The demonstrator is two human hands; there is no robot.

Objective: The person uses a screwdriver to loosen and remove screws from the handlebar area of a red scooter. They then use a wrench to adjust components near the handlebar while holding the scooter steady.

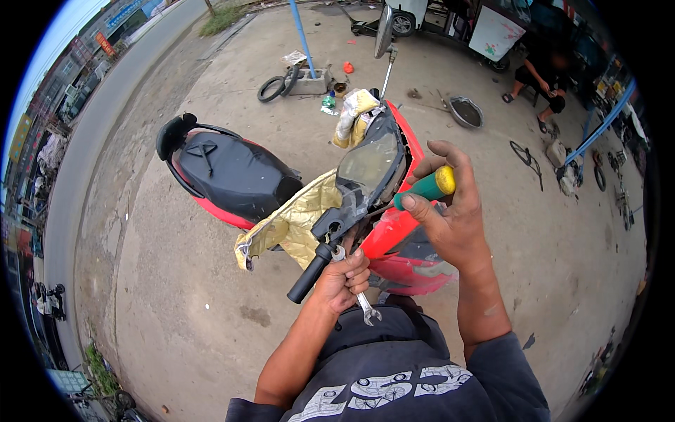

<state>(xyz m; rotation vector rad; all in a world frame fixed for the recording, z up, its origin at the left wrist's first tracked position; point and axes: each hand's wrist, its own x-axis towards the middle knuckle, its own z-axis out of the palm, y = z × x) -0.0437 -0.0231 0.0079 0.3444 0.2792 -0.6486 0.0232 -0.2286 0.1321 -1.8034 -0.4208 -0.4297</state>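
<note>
My left hand (343, 281) is closed around a metal wrench (366, 307), whose open jaw sticks out below the fist. That fist is beside the black handlebar grip (309, 273) of a red scooter (389, 231). My right hand (457, 218) holds a screwdriver (424, 188) with a green and yellow handle between thumb and fingers. The shaft points left into the gap between the scooter's red front panel and its dark dashboard (365, 165); its tip is hard to make out. A yellowish quilted cover (302, 218) hangs by the handlebar.
Behind the handlebar is the scooter's black seat (235, 176). A mirror (384, 32) rises on its stalk. Farther off are a metal basin (466, 112), a concrete block (309, 82) with black tyres (272, 88), and a seated person (545, 81). Loose parts (566, 176) lie at right.
</note>
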